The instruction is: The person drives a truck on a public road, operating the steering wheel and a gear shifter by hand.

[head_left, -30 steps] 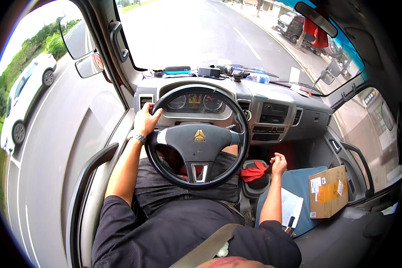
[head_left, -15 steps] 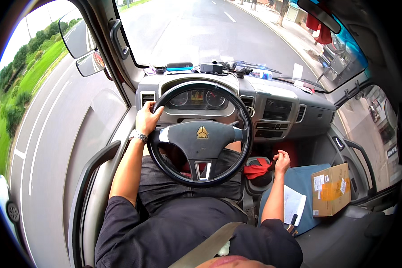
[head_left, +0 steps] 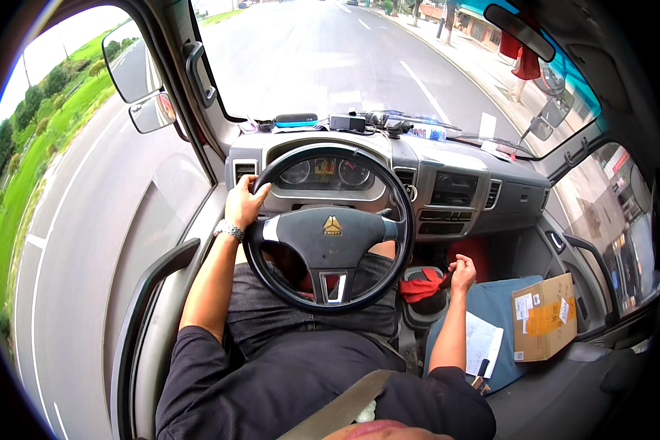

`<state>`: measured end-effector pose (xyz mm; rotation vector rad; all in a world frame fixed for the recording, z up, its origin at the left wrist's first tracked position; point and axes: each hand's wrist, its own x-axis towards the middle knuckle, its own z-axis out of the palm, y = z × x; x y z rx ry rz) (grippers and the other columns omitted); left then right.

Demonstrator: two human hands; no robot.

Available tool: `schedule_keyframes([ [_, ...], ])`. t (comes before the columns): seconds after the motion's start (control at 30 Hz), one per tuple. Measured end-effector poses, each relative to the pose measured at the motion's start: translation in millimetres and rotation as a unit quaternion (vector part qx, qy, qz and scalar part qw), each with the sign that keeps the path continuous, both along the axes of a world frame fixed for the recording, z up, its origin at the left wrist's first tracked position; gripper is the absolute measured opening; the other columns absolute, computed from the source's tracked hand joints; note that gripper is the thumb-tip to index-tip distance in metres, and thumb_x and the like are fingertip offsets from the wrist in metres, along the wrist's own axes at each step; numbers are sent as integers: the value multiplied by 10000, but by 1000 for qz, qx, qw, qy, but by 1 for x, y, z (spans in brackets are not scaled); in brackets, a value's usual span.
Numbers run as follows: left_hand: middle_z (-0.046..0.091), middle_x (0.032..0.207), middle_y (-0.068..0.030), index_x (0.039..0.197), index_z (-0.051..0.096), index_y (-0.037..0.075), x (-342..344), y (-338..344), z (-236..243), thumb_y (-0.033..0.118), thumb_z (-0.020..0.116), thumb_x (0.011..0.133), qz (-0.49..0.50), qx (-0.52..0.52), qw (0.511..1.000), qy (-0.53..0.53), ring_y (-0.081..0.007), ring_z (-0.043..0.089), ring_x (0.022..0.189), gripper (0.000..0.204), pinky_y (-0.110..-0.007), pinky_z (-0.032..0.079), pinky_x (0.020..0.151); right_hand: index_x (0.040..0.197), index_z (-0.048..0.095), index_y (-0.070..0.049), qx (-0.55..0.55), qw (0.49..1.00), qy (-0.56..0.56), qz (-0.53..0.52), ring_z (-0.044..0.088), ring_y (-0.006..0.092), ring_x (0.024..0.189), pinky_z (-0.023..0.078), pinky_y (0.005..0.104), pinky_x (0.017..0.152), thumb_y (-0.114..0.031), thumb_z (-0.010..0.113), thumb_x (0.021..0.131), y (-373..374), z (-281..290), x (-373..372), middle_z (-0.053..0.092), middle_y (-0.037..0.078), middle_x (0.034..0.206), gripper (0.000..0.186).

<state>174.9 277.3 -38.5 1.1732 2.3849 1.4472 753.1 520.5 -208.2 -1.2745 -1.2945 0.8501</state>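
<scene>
My left hand (head_left: 243, 203) is wrapped round the upper left rim of the black steering wheel (head_left: 323, 305), with a metal-band watch (head_left: 230, 230) on the wrist. Behind the wheel sits the instrument cluster (head_left: 325, 171). Out to the right of the wheel, my right hand (head_left: 462, 273) is held with its fingers curled in. Beside those fingers are a dark upright part and a red cloth (head_left: 420, 287) draped over the centre console. Whether the fingers grip anything there is hidden.
Right of me, a cardboard box (head_left: 543, 343) with orange tape, a paper sheet (head_left: 482, 339) and a black pen-like item lie on the passenger side. A blue case (head_left: 296, 119), a small black device (head_left: 347, 122) and a bottle (head_left: 427, 133) rest on the dashboard. A seat belt crosses my chest.
The road, kerb and greenery outside have shifted past, and the white car at the lower left is out of view. Both hands stay about where they were.
</scene>
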Motion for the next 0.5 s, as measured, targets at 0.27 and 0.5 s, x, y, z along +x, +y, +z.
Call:
schedule_keyframes([
  [0.27, 764, 967, -180, 1212, 673, 29, 3, -6, 9, 426, 754, 911, 4, -13, 999, 42, -327, 746, 910, 504, -405, 575, 840, 1033, 701, -3, 3, 1000, 1, 3, 642, 136, 598, 531, 285, 594, -44, 517, 962, -5, 5, -8, 690, 65, 716, 201],
  [0.5, 747, 914, -168, 1158, 685, 11, 0, -7, -6, 390, 779, 898, 8, -30, 996, 86, -280, 730, 852, 470, -373, 560, 812, 1034, 698, -12, -6, 1000, 5, 8, 638, 131, 605, 534, 283, 598, -57, 525, 980, -10, -12, -3, 682, 56, 714, 186],
])
